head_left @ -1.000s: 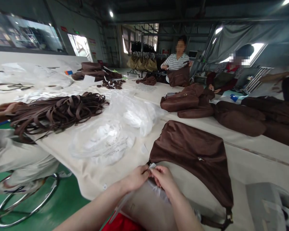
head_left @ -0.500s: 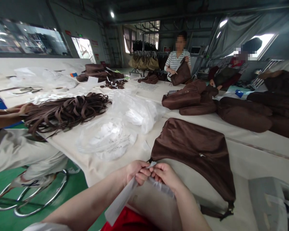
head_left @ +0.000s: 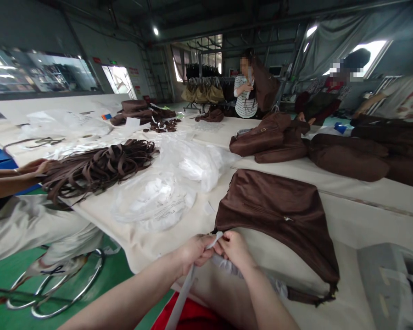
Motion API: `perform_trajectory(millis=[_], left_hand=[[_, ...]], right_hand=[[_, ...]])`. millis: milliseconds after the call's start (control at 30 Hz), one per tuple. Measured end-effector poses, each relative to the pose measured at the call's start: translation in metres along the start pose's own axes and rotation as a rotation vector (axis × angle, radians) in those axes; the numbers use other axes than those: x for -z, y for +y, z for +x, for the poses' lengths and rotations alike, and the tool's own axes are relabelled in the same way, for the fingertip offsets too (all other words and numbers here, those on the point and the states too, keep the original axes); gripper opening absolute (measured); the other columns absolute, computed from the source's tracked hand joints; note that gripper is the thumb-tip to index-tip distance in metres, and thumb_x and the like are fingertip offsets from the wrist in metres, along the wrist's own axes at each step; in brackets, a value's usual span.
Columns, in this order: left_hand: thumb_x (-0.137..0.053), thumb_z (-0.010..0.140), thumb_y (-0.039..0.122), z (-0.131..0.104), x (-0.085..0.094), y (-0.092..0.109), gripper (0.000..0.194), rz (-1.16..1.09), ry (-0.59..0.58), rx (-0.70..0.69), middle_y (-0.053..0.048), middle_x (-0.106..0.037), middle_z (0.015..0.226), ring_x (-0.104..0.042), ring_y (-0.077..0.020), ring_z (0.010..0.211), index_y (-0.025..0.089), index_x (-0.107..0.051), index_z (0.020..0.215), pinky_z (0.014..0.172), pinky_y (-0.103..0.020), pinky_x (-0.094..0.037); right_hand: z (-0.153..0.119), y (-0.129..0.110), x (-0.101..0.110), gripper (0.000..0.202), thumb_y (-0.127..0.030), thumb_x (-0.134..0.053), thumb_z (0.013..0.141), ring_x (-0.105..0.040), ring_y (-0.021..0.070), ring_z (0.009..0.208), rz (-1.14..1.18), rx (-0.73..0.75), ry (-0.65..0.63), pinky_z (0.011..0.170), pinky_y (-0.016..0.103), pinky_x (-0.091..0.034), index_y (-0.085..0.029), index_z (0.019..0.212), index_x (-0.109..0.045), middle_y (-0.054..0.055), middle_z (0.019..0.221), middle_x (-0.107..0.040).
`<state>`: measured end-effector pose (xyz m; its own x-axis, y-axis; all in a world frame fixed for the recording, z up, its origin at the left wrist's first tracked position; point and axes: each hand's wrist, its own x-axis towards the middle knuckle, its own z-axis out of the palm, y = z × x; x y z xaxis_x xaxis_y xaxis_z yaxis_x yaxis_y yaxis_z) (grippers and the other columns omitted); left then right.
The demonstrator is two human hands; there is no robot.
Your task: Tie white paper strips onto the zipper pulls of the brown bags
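My left hand point(head_left: 197, 251) is closed on a thin white strip point(head_left: 183, 293), whose loose end hangs down over my red clothing. Right beside it, my right hand point(head_left: 234, 247) pinches the same white material near the strap end of a brown bag point(head_left: 271, 201). White wrapping point(head_left: 227, 266) runs beneath my right hand and wrist, along the strap toward its uncovered brown part at the lower right. The bag lies flat on the table, with a small metal piece on its face. My fingertips partly hide the wrapped spot.
Clear plastic bags point(head_left: 154, 197) and a heap of brown straps point(head_left: 103, 167) lie left, where another person's hands point(head_left: 43, 169) hold the straps. Brown bags point(head_left: 261, 137) lie behind. A grey device point(head_left: 382, 279) stands right. Other people work across the table point(head_left: 344, 206).
The strip's hanging end has swung downward and looks narrower. My hands remain together by the strap. Across the table, a person in stripes has lifted a brown bag higher.
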<state>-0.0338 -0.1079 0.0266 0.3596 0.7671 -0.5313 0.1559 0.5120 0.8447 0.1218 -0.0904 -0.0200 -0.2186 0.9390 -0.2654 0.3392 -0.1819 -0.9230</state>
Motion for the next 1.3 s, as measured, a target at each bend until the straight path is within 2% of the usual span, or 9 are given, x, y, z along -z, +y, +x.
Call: perform_trajectory(millis=[100, 167, 300, 500, 700, 867, 933, 1133, 1300], left_hand=[[-0.038, 0.09, 0.042, -0.004, -0.001, -0.005, 0.038, 0.63, 0.32, -0.337, 0.0, -0.046, 0.056, -0.042, -0.0117, 0.051, 0.016, -0.06, 0.072, 0.052, -0.024, -0.033], [-0.036, 0.092, 0.036, -0.006, -0.001, -0.009, 0.034, 1.007, 0.435, -0.44, -0.005, -0.058, 0.073, -0.053, -0.0169, 0.064, 0.017, -0.062, 0.081, 0.064, -0.029, -0.039], [-0.031, 0.092, 0.019, -0.009, -0.007, -0.017, 0.033, 1.48, 0.376, -0.403, -0.014, -0.061, 0.097, -0.06, -0.023, 0.075, 0.015, -0.056, 0.113, 0.066, -0.035, -0.045], [-0.039, 0.086, 0.01, -0.007, -0.02, -0.02, 0.04, 1.718, 0.341, -0.353, -0.019, -0.057, 0.106, -0.063, -0.0269, 0.079, 0.009, -0.048, 0.124, 0.064, -0.037, -0.049], [-0.033, 0.087, 0.01, -0.004, -0.031, -0.019, 0.038, 1.694, 0.367, -0.311, -0.017, -0.057, 0.1, -0.062, -0.0262, 0.082, 0.01, -0.048, 0.123, 0.068, -0.037, -0.049], [-0.036, 0.085, 0.011, -0.004, -0.035, -0.016, 0.031, 1.495, 0.373, -0.313, -0.013, -0.056, 0.106, -0.06, -0.023, 0.084, 0.016, -0.052, 0.111, 0.069, -0.033, -0.044], [-0.033, 0.088, 0.014, -0.004, -0.033, -0.017, 0.025, 1.341, 0.422, -0.317, -0.012, -0.057, 0.104, -0.059, -0.0203, 0.078, 0.018, -0.053, 0.101, 0.065, -0.031, -0.041], [-0.033, 0.091, 0.026, 0.008, -0.024, -0.023, 0.018, 0.751, 0.536, -0.358, -0.003, -0.055, 0.066, -0.053, -0.0161, 0.062, 0.02, -0.045, 0.079, 0.06, -0.028, -0.035], [-0.043, 0.087, 0.038, 0.012, -0.025, -0.017, 0.029, 0.247, 0.432, -0.201, 0.006, -0.04, 0.052, -0.034, -0.0072, 0.044, 0.019, -0.042, 0.065, 0.046, -0.022, -0.025]], right_hand=[[0.0, 0.003, 0.003, 0.024, -0.039, -0.063, 0.073, -0.043, 0.0064, 0.035, 0.083, -0.011, -0.014, 0.036, 0.019, -0.027, -0.018, 0.063, -0.057, -0.003, 0.049, -0.056], [-0.003, 0.003, 0.009, 0.029, -0.045, -0.063, 0.073, -0.04, 0.0055, 0.034, 0.234, -0.021, -0.031, 0.035, 0.019, -0.023, -0.018, 0.068, -0.056, -0.004, 0.049, -0.054], [-0.009, -0.004, 0.02, 0.051, -0.064, -0.05, 0.076, -0.037, 0.0048, 0.032, 0.452, -0.06, -0.124, 0.033, 0.018, -0.018, -0.015, 0.065, -0.058, -0.002, 0.048, -0.054], [-0.011, -0.008, 0.017, 0.069, -0.073, -0.034, 0.08, -0.036, 0.006, 0.026, 0.193, -0.113, -0.167, 0.031, 0.019, -0.019, -0.014, 0.054, -0.058, 0.001, 0.037, -0.051], [-0.01, -0.001, 0.012, 0.051, -0.062, -0.053, 0.075, -0.034, 0.0047, 0.028, 0.257, -0.009, -0.19, 0.032, 0.02, -0.018, -0.014, 0.059, -0.058, -0.002, 0.043, -0.053], [-0.009, 0.003, 0.011, 0.043, -0.057, -0.056, 0.074, -0.035, 0.0048, 0.031, 0.355, 0.023, -0.124, 0.033, 0.02, -0.019, -0.015, 0.065, -0.058, -0.005, 0.046, -0.051], [-0.01, 0.003, 0.009, 0.041, -0.056, -0.055, 0.075, -0.035, 0.0047, 0.032, 0.359, 0.043, -0.124, 0.034, 0.02, -0.02, -0.015, 0.067, -0.058, -0.005, 0.046, -0.05], [-0.011, 0.004, 0.001, 0.036, -0.049, -0.053, 0.079, -0.036, 0.0049, 0.033, 0.296, 0.067, -0.1, 0.036, 0.02, -0.022, -0.017, 0.064, -0.056, -0.005, 0.045, -0.049], [-0.011, 0.007, -0.002, 0.036, -0.048, -0.052, 0.081, -0.039, 0.006, 0.033, 0.18, 0.086, -0.116, 0.036, 0.02, -0.025, -0.017, 0.064, -0.056, -0.004, 0.046, -0.051]])
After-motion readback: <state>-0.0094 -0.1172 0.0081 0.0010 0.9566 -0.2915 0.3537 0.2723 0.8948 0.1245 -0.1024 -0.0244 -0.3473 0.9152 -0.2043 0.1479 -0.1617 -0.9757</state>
